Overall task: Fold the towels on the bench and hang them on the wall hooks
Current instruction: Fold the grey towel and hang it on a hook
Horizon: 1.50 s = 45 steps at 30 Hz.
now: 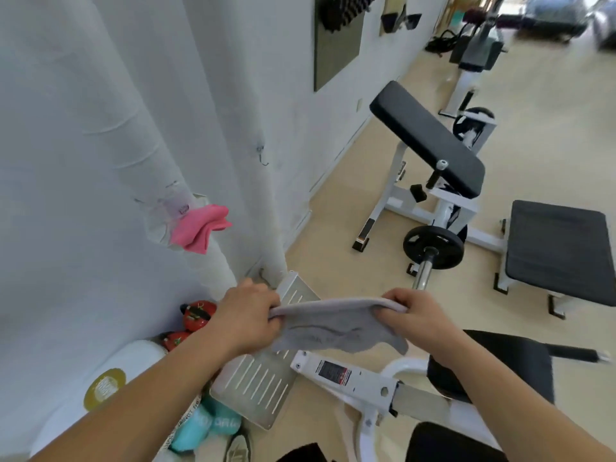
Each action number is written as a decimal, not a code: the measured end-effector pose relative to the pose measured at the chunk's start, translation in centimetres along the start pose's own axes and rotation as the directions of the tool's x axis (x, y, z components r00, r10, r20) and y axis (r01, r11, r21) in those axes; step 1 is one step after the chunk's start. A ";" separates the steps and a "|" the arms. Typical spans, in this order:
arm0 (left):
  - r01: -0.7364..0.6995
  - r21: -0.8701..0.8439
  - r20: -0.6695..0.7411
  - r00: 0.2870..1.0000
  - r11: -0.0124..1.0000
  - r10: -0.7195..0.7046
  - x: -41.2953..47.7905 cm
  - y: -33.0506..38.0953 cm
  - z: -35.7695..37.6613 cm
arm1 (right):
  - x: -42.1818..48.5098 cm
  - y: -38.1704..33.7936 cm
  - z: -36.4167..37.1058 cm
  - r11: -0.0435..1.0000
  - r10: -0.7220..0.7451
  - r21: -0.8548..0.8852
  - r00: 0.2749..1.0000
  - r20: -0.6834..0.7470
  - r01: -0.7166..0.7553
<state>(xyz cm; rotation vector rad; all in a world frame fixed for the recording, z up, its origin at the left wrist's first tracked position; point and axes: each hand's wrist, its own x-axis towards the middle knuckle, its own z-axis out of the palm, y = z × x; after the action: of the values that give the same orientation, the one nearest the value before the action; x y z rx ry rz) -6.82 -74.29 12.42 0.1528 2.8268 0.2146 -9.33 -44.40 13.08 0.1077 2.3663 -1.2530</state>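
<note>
Held out close below the lens, left hand (245,315) and right hand (411,315) each gripping one end of grey towel (333,328), stretched in the air between them above slotted metal footplate (256,388); pink towel (200,228) hanging against wall at upper left, bare hook (261,155) beyond.

The left hand (246,311) and right hand (411,315) are closing over both ends of the grey towel (333,326), hiding its corners inside the grip. Just below the grip, the towel is covering the middle of the slotted metal footplate (256,385). Lower right of the grip, the warning label (333,373) is showing print too small to read, and the bottom edge is cutting off a black pad (450,441). Far up and right of the grip, the gym machine (480,51) is blurring.
</note>
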 end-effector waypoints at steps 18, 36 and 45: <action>0.188 -0.929 0.283 0.916 -0.319 -0.284 -7.9 9.4 5.7 | -9.8 7.7 -5.5 0.841 0.243 0.515 0.966 -0.088 -0.165; 0.038 -0.998 0.018 0.949 0.056 -0.316 -13.4 20.4 5.4 | -15.5 5.3 3.2 0.891 -0.062 0.446 0.995 -0.073 0.088; 0.039 -0.994 0.027 0.993 0.104 -0.113 -14.4 22.0 4.9 | -16.7 6.5 1.4 0.869 -0.070 0.489 0.997 -0.043 0.083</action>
<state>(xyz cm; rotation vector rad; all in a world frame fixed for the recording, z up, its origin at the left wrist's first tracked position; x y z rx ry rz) 10.19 -53.89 15.56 -0.3312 2.0057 2.0586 7.83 -39.40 14.59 0.1896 2.0311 -1.8795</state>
